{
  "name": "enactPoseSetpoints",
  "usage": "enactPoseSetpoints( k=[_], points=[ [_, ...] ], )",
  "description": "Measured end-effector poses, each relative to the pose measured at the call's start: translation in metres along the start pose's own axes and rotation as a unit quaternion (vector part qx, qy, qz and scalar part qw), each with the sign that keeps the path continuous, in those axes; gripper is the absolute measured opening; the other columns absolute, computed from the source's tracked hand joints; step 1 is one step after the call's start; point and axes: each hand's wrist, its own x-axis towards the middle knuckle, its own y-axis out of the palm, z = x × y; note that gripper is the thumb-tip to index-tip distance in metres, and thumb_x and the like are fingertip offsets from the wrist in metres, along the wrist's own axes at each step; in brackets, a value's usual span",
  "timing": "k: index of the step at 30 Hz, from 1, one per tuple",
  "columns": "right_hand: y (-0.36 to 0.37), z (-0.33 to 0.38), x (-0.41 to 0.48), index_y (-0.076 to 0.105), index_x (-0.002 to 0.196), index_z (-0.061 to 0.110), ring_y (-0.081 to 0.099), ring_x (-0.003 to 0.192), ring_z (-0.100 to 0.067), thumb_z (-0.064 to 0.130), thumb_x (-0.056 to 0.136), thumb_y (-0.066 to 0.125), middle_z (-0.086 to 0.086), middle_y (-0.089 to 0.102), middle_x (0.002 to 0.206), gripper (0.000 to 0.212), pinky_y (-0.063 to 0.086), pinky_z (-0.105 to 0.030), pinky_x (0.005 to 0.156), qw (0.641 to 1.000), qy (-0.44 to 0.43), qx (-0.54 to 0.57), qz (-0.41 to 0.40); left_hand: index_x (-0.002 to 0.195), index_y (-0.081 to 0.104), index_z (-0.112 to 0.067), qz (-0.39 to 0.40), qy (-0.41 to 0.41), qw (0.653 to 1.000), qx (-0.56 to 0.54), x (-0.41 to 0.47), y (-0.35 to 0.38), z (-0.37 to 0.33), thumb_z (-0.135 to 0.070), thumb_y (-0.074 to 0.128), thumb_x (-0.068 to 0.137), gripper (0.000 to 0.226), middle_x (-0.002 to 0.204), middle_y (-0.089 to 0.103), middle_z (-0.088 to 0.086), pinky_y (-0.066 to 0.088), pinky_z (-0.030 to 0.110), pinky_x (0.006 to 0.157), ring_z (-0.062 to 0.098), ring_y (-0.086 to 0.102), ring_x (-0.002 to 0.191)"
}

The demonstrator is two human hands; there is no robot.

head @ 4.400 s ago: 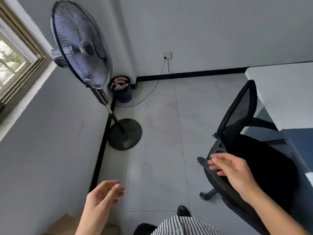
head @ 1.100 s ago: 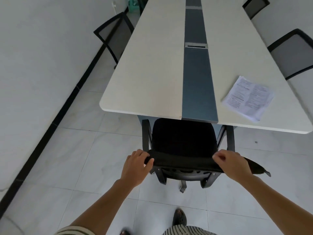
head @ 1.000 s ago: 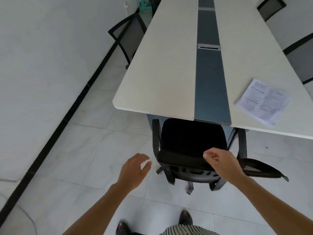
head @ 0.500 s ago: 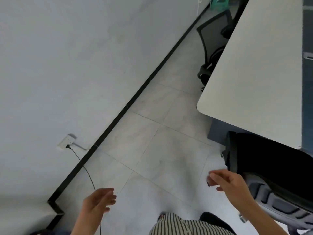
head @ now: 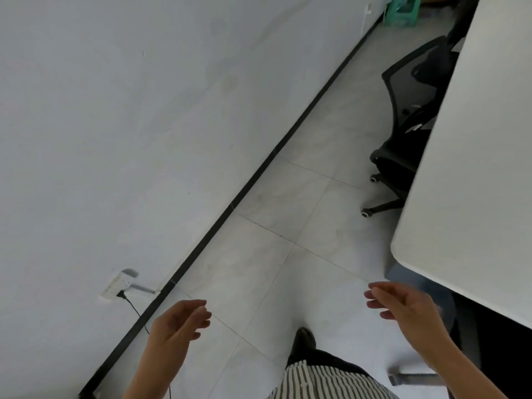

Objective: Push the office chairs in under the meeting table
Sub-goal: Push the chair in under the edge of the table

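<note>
The white meeting table (head: 472, 180) runs along the right side, its rounded corner near my right hand. A black mesh-backed office chair (head: 408, 110) stands at the table's long side further up, its seat partly under the top and two castors showing on the floor. The dark chair (head: 501, 358) at the table's end shows only as a black patch at the lower right, under the table edge. My left hand (head: 178, 321) hangs over the floor with loosely curled fingers, holding nothing. My right hand (head: 403, 306) is held out with fingers apart, empty, just left of the table corner.
A grey wall with a black skirting (head: 230, 203) runs diagonally on the left. A wall socket (head: 118, 285) with a black cable plugged in sits low on it. A green stool (head: 401, 10) stands at the far end. Pale floor tiles lie between wall and table.
Both hands let go of the end chair's back about a second ago. The view has turned left along the table's side, and the mesh-backed chair now looks closer.
</note>
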Motion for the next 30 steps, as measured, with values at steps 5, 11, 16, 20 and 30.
enactPoseSetpoints(
  k=[5,11,16,20,30],
  points=[
    [0.03,0.077,0.084,0.072,0.091,0.017,0.072,0.074,-0.013,0.01,0.089,0.061,0.002,0.077,0.081,0.013,0.054,-0.034,0.072,0.999,-0.034,0.0,0.012,0.09,0.069,-0.01,-0.013,0.03,0.999,0.01,0.089,-0.016,-0.057,-0.004,0.059,0.087,0.012,0.079,0.076,0.006,0.052,0.035,0.067,0.023,0.071,0.075],
    [0.057,0.14,0.183,0.071,0.093,0.017,0.072,0.076,-0.011,0.01,0.089,0.06,0.003,0.077,0.084,0.013,0.056,-0.022,0.064,0.998,-0.054,-0.013,0.013,0.089,0.069,-0.01,-0.004,0.007,1.0,-0.006,0.192,-0.006,-0.088,-0.003,0.061,0.085,0.011,0.078,0.076,0.008,0.053,0.041,0.071,0.025,0.071,0.076],
    [0.086,0.163,0.269,0.071,0.092,0.016,0.072,0.074,-0.013,0.01,0.088,0.061,0.002,0.077,0.081,0.012,0.053,-0.029,0.068,0.999,-0.023,0.001,-0.047,0.088,0.07,-0.009,0.021,0.013,1.0,0.002,0.316,-0.003,-0.127,-0.002,0.063,0.084,0.011,0.075,0.076,0.007,0.053,0.044,0.072,0.027,0.071,0.075],
    [0.107,0.196,0.326,0.071,0.09,0.015,0.072,0.074,-0.017,0.008,0.088,0.061,-0.001,0.077,0.08,0.012,0.052,-0.032,0.068,0.993,0.011,0.035,-0.11,0.086,0.07,-0.009,0.058,0.042,0.997,0.018,0.425,-0.005,-0.186,-0.001,0.063,0.083,0.011,0.073,0.075,0.008,0.052,0.043,0.073,0.03,0.071,0.076],
    [0.101,0.259,0.417,0.071,0.087,0.017,0.072,0.072,-0.015,0.005,0.089,0.059,0.001,0.077,0.078,0.016,0.053,-0.035,0.071,0.958,0.069,0.081,-0.268,0.091,0.069,-0.011,0.246,0.126,0.957,0.084,0.633,0.089,-0.349,-0.003,0.06,0.086,0.013,0.079,0.075,0.007,0.052,0.038,0.071,0.018,0.071,0.073]
  ],
)
